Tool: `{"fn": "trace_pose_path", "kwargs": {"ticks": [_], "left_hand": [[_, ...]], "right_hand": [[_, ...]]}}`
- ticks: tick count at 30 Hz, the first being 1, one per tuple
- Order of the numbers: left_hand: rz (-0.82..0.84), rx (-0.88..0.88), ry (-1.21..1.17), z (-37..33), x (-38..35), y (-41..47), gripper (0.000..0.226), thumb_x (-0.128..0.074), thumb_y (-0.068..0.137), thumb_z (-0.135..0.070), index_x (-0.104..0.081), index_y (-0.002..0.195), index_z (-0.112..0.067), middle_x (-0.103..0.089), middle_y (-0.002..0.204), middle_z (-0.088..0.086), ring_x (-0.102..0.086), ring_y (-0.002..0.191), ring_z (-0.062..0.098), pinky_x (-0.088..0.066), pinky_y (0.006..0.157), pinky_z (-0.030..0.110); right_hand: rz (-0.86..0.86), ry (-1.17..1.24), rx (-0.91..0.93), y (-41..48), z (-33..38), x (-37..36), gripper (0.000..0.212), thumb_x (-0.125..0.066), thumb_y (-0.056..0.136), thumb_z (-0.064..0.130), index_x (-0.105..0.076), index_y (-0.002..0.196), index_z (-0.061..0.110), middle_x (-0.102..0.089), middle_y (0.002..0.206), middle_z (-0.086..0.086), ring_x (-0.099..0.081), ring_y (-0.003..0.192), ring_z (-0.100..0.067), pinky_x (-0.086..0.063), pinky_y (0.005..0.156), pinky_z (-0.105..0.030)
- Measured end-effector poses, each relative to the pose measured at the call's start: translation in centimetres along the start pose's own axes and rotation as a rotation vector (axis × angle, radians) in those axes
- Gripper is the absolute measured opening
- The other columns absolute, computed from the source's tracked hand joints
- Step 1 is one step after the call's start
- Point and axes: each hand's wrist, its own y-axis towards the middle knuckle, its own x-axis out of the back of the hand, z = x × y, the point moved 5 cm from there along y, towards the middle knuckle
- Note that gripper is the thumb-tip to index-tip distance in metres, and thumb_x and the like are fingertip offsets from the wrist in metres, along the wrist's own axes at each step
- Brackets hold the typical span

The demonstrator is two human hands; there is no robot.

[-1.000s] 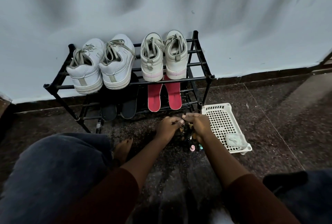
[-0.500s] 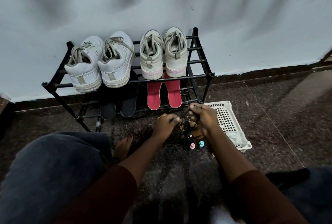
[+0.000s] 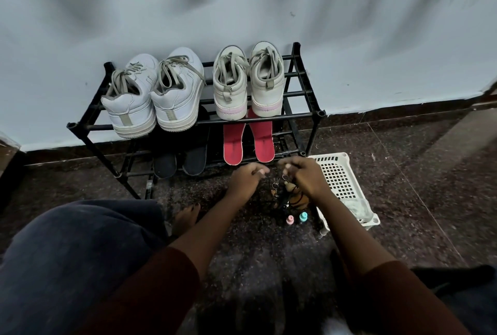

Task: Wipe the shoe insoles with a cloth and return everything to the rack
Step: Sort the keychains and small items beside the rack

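Note:
Two red insoles (image 3: 234, 146) lie side by side on the lower shelf of the black rack (image 3: 320, 113), with two dark insoles (image 3: 195, 161) to their left. A pale cloth (image 3: 357, 207) lies in the white basket (image 3: 338, 158) on the floor at the right. In front of the rack, my right hand (image 3: 305, 177) pinches a bunch of keyrings and small charms (image 3: 289, 189) that hangs down to the floor. My left hand (image 3: 246, 178) hovers a little to its left with loosely curled fingers, and nothing shows in it.
Two pairs of pale sneakers (image 3: 153, 95) (image 3: 248, 83) stand on the rack's top shelf against the wall. A small pink bottle (image 3: 290, 219) and a teal one (image 3: 303, 217) stand on the dark floor beside the basket. My knee (image 3: 67, 254) and bare foot (image 3: 185, 217) are at the left.
My hands, joined on the keyring bunch a second ago, have come apart. The left has let go and moved left; the right has lifted slightly with the bunch.

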Motion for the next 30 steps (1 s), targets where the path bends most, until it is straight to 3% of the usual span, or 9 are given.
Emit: {"fn": "trace_pose_path", "kwargs": {"ticks": [3, 6, 9, 15, 18, 21, 25, 29, 30], "left_hand": [[0.012, -0.073, -0.150, -1.7, 0.0, -0.1, 0.018, -0.053, 0.094, -0.012, -0.062, 0.110, -0.012, -0.063, 0.085, -0.002, -0.058, 0.078, 0.009, -0.040, 0.064, 0.009], [0.018, -0.086, -0.218, -2.2, -0.2, 0.0, 0.020, -0.057, 0.093, -0.015, -0.057, 0.113, -0.012, -0.061, 0.080, -0.004, -0.057, 0.076, 0.009, -0.040, 0.066, 0.013], [0.046, -0.075, -0.226, -2.3, -0.2, 0.1, 0.017, -0.055, 0.095, -0.017, -0.063, 0.109, -0.012, -0.063, 0.085, -0.003, -0.058, 0.081, 0.007, -0.041, 0.068, 0.012], [0.100, -0.005, -0.141, -1.1, 0.7, 0.4, 0.029, -0.049, 0.097, -0.015, -0.068, 0.088, 0.005, -0.065, 0.084, -0.010, -0.057, 0.082, -0.002, -0.038, 0.067, 0.005], [0.111, 0.027, -0.059, 0.1, 1.3, 0.6, 0.028, -0.051, 0.097, -0.022, -0.069, 0.092, -0.002, -0.063, 0.079, -0.015, -0.057, 0.079, 0.002, -0.041, 0.076, 0.023], [0.060, 0.038, 0.052, 0.6, 1.4, 1.0, 0.021, -0.054, 0.090, -0.038, -0.063, 0.075, -0.028, -0.067, 0.086, -0.012, -0.060, 0.088, 0.011, -0.041, 0.093, 0.039], [0.069, -0.049, 0.153, -2.0, 0.9, 1.0, 0.013, -0.059, 0.092, -0.029, -0.062, 0.080, -0.024, -0.059, 0.074, -0.008, -0.053, 0.078, 0.012, -0.033, 0.072, 0.025], [0.067, -0.133, 0.142, -4.3, 0.8, 0.7, 0.016, -0.062, 0.090, -0.027, -0.069, 0.086, -0.014, -0.065, 0.075, -0.002, -0.053, 0.068, 0.008, -0.032, 0.058, 0.006], [0.061, -0.124, 0.124, -4.0, 0.9, 0.9, 0.015, -0.063, 0.089, -0.029, -0.068, 0.085, -0.016, -0.063, 0.071, -0.005, -0.051, 0.065, 0.007, -0.034, 0.063, 0.010]], "right_hand": [[0.137, -0.178, 0.050, -0.2, 0.2, -1.8, 0.018, -0.060, 0.089, 0.017, -0.071, 0.103, 0.012, -0.067, 0.083, 0.001, -0.057, 0.076, -0.006, -0.039, 0.069, -0.020], [0.091, -0.167, 0.027, 0.0, 0.2, -1.3, 0.009, -0.065, 0.086, 0.016, -0.073, 0.083, 0.013, -0.061, 0.057, 0.011, -0.051, 0.049, 0.006, -0.038, 0.057, -0.019], [0.074, -0.145, -0.006, 0.2, 0.2, -0.7, 0.020, -0.070, 0.082, 0.018, -0.064, 0.063, 0.020, -0.059, 0.053, 0.010, -0.048, 0.045, 0.004, -0.038, 0.054, -0.019], [-0.120, 0.046, -0.132, 0.3, -0.5, 2.3, 0.016, -0.069, 0.080, 0.009, -0.063, 0.065, 0.010, -0.055, 0.055, 0.000, -0.045, 0.046, -0.010, -0.034, 0.047, -0.021], [-0.250, -0.050, -0.144, 0.5, -0.9, 4.7, 0.012, -0.069, 0.079, 0.008, -0.066, 0.068, 0.008, -0.060, 0.063, -0.005, -0.051, 0.058, -0.014, -0.035, 0.048, -0.016], [-0.190, -0.348, -0.161, 0.8, -0.9, 4.9, 0.011, -0.068, 0.080, 0.011, -0.072, 0.086, 0.003, -0.069, 0.083, -0.014, -0.063, 0.082, -0.024, -0.035, 0.057, -0.019], [0.030, -0.419, -0.051, 0.5, 1.3, 1.5, 0.033, -0.068, 0.082, 0.012, -0.066, 0.114, 0.008, -0.066, 0.113, -0.014, -0.060, 0.107, -0.022, -0.035, 0.077, -0.017], [0.061, -0.359, 0.035, 0.1, 2.6, -0.5, 0.016, -0.067, 0.081, 0.010, -0.074, 0.095, 0.008, -0.071, 0.088, -0.014, -0.061, 0.079, -0.016, -0.034, 0.057, -0.015], [0.031, -0.332, 0.023, 0.2, 2.5, -0.4, 0.013, -0.067, 0.081, 0.011, -0.075, 0.091, 0.009, -0.071, 0.084, -0.013, -0.059, 0.072, -0.013, -0.035, 0.056, -0.015]]}}
